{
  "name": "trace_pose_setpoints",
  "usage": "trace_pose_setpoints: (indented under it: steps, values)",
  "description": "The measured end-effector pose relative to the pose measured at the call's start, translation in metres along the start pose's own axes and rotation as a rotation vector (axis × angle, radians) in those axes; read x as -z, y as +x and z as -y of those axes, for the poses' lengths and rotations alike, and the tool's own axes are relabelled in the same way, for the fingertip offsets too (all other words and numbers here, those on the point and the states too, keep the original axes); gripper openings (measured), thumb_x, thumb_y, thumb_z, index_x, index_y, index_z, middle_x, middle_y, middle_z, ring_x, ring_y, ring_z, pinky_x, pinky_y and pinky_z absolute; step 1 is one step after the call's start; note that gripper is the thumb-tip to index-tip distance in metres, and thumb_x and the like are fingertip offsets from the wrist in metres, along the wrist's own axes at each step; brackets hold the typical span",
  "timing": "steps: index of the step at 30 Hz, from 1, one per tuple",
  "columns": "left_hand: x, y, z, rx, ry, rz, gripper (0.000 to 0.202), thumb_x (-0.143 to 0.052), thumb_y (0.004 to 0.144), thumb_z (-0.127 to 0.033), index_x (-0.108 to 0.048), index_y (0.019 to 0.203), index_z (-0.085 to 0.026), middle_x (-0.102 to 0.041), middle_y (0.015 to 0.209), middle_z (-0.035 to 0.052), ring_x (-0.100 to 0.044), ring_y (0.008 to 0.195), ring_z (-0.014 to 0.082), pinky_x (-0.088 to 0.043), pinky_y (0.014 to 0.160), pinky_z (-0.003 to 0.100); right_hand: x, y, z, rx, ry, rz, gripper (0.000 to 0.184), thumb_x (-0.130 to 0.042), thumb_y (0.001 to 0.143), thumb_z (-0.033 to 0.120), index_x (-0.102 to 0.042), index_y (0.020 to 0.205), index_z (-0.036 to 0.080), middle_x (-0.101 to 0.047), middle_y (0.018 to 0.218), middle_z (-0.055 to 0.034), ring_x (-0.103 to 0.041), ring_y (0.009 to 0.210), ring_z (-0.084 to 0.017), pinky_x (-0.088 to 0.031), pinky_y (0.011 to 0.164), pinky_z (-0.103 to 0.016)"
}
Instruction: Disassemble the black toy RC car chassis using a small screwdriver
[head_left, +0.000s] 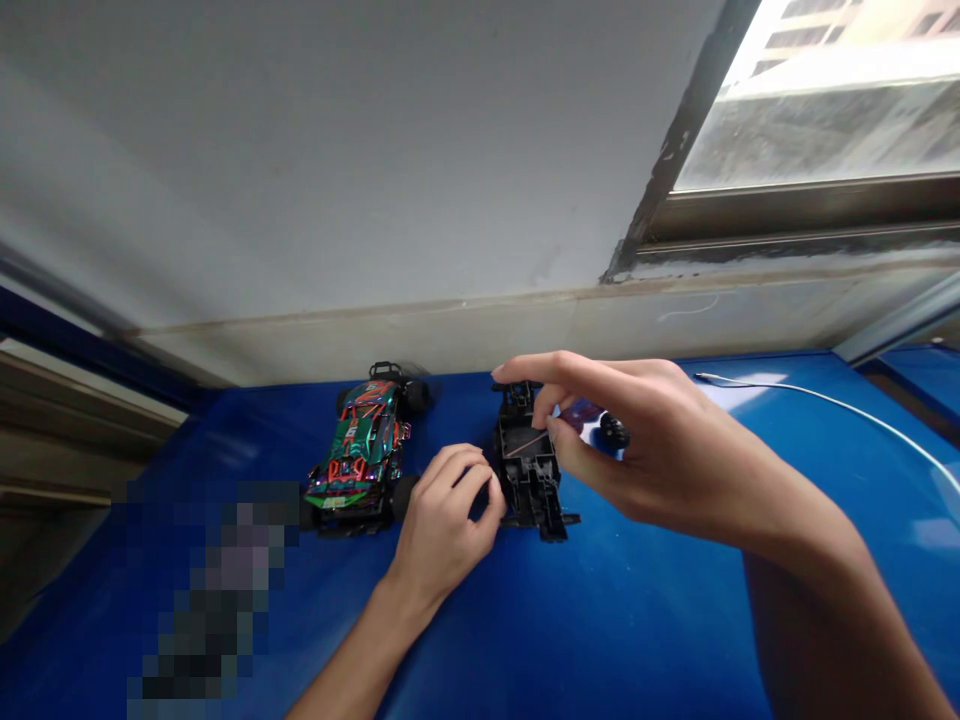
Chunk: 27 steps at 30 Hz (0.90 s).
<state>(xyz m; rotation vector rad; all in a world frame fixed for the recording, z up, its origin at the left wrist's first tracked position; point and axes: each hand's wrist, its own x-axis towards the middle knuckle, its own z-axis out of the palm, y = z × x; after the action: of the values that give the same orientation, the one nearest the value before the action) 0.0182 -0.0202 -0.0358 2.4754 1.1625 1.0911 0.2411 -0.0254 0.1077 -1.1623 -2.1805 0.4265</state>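
A black toy car chassis (531,470) without its body shell lies on the blue tabletop, its inner compartments facing up. My left hand (454,515) is at its left side, thumb and index finger curled together against the edge. Above its right side, my right hand (637,435) pinches a thin, light-brown rod or wire (526,445) between thumb and fingertips. The rod slants across the chassis's flat section; whether its far end touches is unclear. Partly behind my right hand sit a purple part (581,415) and a small black wheel (614,432).
Left of my left hand stands a complete toy car (360,440) with a shiny green, red and black shell. A white cable (810,392) curves across the right of the blue table (600,620). The wall (375,200) bounds the table's back; a pixelated patch covers the lower left.
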Motion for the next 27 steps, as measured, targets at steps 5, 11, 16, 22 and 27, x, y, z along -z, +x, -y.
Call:
trace_pose_setpoints:
  steps: [5, 11, 16, 22, 27]
  values:
    - [-0.001, -0.002, 0.002, -0.049, 0.108, 0.05, 0.014, -0.059, 0.098, -0.013, -0.072, 0.093, -0.017, -0.078, 0.107, 0.0117, -0.073, 0.109, 0.0303, -0.064, 0.095, 0.049, -0.001, 0.001, -0.001, 0.015, 0.0, 0.01, 0.06, -0.058, 0.087, 0.003, -0.063, 0.141, 0.029, -0.071, 0.085, 0.005, -0.062, 0.065, -0.009, -0.045, 0.062, -0.019]
    - [-0.003, -0.003, 0.002, -0.027, 0.12, 0.122, 0.013, -0.06, 0.094, -0.011, -0.072, 0.093, -0.017, -0.078, 0.109, 0.0121, -0.073, 0.111, 0.0323, -0.064, 0.095, 0.052, -0.002, 0.0, -0.001, -0.008, -0.008, 0.031, 0.057, -0.058, 0.088, 0.004, -0.064, 0.139, 0.03, -0.07, 0.084, 0.0066, -0.059, 0.063, -0.007, -0.043, 0.061, -0.017]
    - [-0.005, -0.005, 0.002, 0.001, 0.112, 0.155, 0.015, -0.059, 0.093, -0.009, -0.071, 0.096, -0.017, -0.077, 0.11, 0.0125, -0.071, 0.113, 0.0324, -0.064, 0.098, 0.052, -0.002, 0.001, -0.001, -0.013, -0.018, 0.043, 0.056, -0.058, 0.09, 0.006, -0.063, 0.14, 0.031, -0.068, 0.083, 0.0067, -0.058, 0.064, -0.007, -0.042, 0.061, -0.018]
    - [0.001, -0.001, 0.0, 0.073, 0.04, 0.293, 0.021, -0.064, 0.085, -0.013, -0.065, 0.105, -0.018, -0.072, 0.123, 0.0154, -0.062, 0.129, 0.0372, -0.058, 0.109, 0.056, -0.001, -0.001, -0.002, -0.025, -0.047, 0.043, 0.056, -0.058, 0.09, 0.008, -0.063, 0.14, 0.032, -0.068, 0.082, 0.007, -0.058, 0.063, -0.007, -0.041, 0.059, -0.019]
    - [0.01, 0.001, -0.002, 0.123, -0.048, 0.414, 0.035, -0.065, 0.076, -0.01, -0.056, 0.108, -0.021, -0.061, 0.143, 0.0159, -0.04, 0.153, 0.0394, -0.043, 0.125, 0.061, -0.001, -0.001, -0.003, -0.027, -0.058, 0.045, 0.058, -0.058, 0.09, 0.007, -0.062, 0.141, 0.033, -0.067, 0.081, 0.0077, -0.057, 0.06, -0.006, -0.04, 0.057, -0.019]
